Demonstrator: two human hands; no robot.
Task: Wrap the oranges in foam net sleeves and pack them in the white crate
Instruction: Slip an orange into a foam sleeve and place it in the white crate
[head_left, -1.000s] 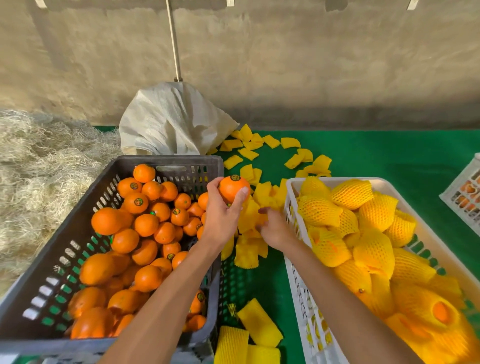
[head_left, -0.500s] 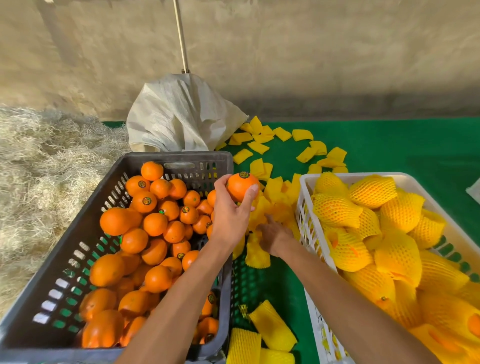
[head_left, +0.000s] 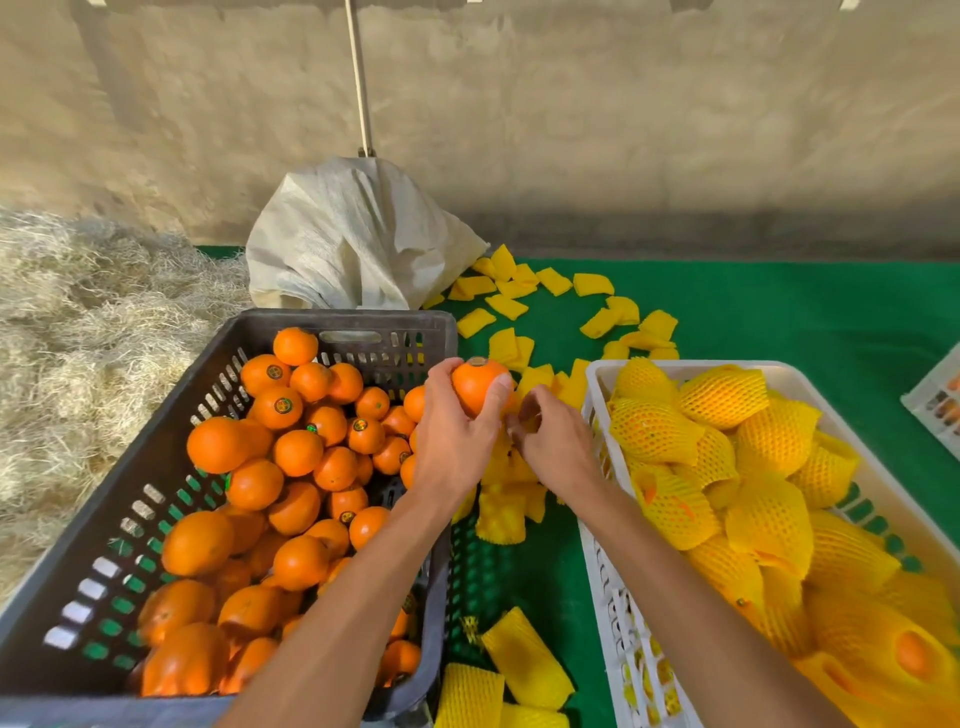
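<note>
My left hand (head_left: 457, 441) grips a bare orange (head_left: 475, 387) above the gap between the two crates. Just to its right, my right hand (head_left: 558, 447) has its fingers curled at the pile of yellow foam net sleeves (head_left: 506, 509) on the green mat; whether it pinches one is hard to tell. The dark grey crate (head_left: 156, 499) on the left holds several unwrapped oranges (head_left: 296, 452). The white crate (head_left: 602, 566) on the right holds several oranges wrapped in yellow net (head_left: 722, 400).
More flat sleeves (head_left: 511, 306) lie scattered on the green mat (head_left: 779, 312) behind the crates, and a few (head_left: 524, 662) near the front. A white sack (head_left: 358, 244) stands behind the grey crate. Straw (head_left: 88, 338) lies at the left. Another white crate's corner (head_left: 935, 400) shows at the right edge.
My right hand has lifted from the sleeve pile toward the orange, fingers curling. My left hand with the orange has shifted slightly right, closer to the right hand.
</note>
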